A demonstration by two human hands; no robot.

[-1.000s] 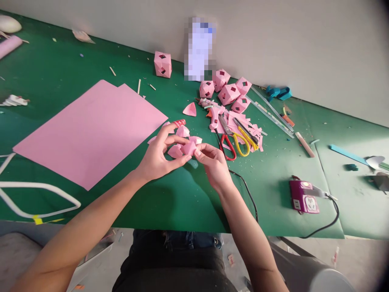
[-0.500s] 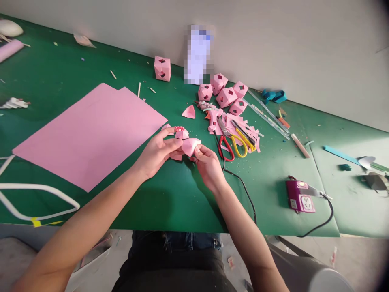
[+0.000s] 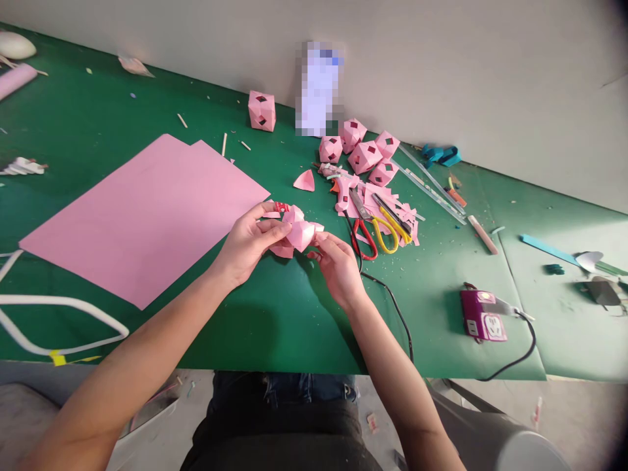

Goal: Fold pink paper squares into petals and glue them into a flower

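Note:
My left hand (image 3: pixel 248 243) and my right hand (image 3: pixel 337 263) meet over the green table (image 3: pixel 294 314), both pinching a small folded pink paper piece (image 3: pixel 300 233). The left fingers grip its left side, the right fingertips its lower right edge. A red-patterned bit (image 3: pixel 281 207) shows just behind the left fingers. More pink folded bits lie under the hands, partly hidden.
Large pink sheets (image 3: pixel 147 209) lie to the left. Several finished pink paper cubes (image 3: pixel 366 154) and one apart (image 3: pixel 261 110) stand by the wall. A pink glue gun (image 3: pixel 342 191), red and yellow scissors (image 3: pixel 380 229), paper scraps, clear rulers (image 3: pixel 432 184) and a purple power strip (image 3: pixel 483 316) lie right.
The hands have drawn closer together around the pink piece and turned it slightly. The left fingers, spread a second ago, now close on it.

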